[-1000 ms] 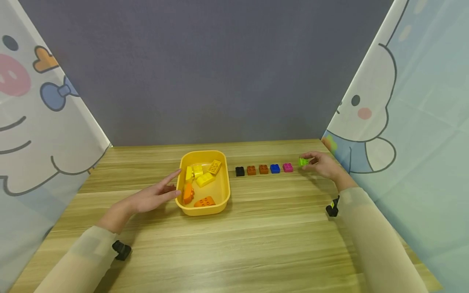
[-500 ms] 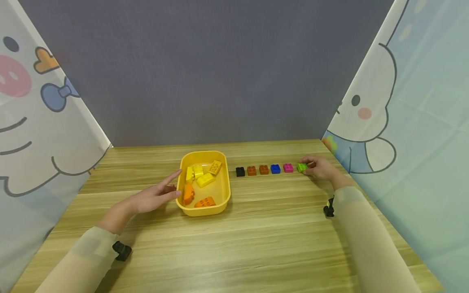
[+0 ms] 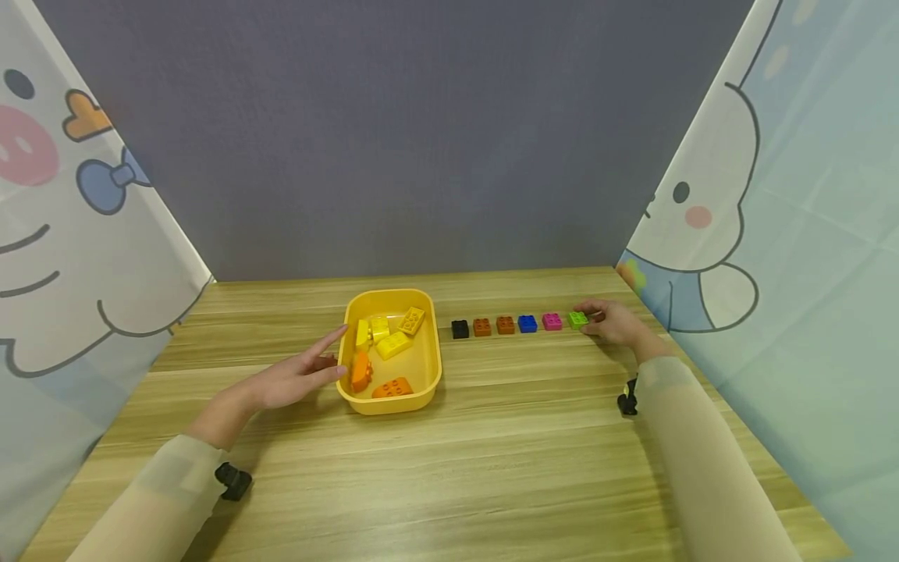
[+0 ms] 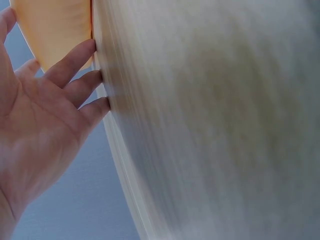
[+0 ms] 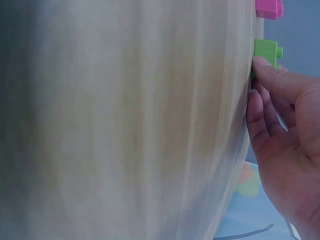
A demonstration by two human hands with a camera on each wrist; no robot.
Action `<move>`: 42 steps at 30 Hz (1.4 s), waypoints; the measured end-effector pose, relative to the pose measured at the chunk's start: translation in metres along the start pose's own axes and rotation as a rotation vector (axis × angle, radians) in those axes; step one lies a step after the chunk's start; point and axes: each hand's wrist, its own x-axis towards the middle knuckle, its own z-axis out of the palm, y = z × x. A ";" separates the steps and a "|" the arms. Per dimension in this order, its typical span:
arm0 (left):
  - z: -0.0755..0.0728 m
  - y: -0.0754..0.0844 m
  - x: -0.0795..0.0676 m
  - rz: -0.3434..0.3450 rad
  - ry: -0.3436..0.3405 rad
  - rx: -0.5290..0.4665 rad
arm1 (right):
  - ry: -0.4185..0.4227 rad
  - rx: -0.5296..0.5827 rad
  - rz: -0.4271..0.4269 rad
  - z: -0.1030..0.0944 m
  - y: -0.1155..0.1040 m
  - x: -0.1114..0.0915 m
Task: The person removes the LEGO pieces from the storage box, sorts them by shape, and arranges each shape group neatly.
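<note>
At the right end of a row of toy building bricks, my right hand (image 3: 612,321) pinches a light green brick (image 3: 578,319) by its right side. In the right wrist view the thumb lies against the lower corner of the green brick (image 5: 265,51), which sits on the table with its studs up. My left hand (image 3: 291,380) rests beside the yellow tray (image 3: 389,406), fingers extended, with thumb and index fingertip at its left wall. The left wrist view has the hand (image 4: 45,110) with its fingers spread along the tabletop by the tray (image 4: 55,30).
Left of the green brick stand a pink brick (image 3: 552,321), a blue brick (image 3: 527,324), two brown bricks and a black brick (image 3: 460,329), spaced apart. Several yellow bricks and two orange bricks (image 3: 393,387) lie in the tray. A grey panel (image 3: 421,156) rises behind the table.
My right hand has brought the green brick down and left, into line beside the pink brick. Lately it has barely moved. My left hand has stayed at the tray.
</note>
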 end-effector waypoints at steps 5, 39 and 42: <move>0.000 0.000 -0.001 0.003 0.003 0.003 | -0.005 -0.003 0.015 0.001 0.000 0.000; 0.001 0.001 -0.002 0.013 -0.004 0.004 | 0.054 0.089 -0.029 -0.019 -0.027 -0.015; 0.001 0.001 -0.001 0.010 -0.007 -0.004 | 0.070 0.077 -0.065 -0.013 -0.040 -0.013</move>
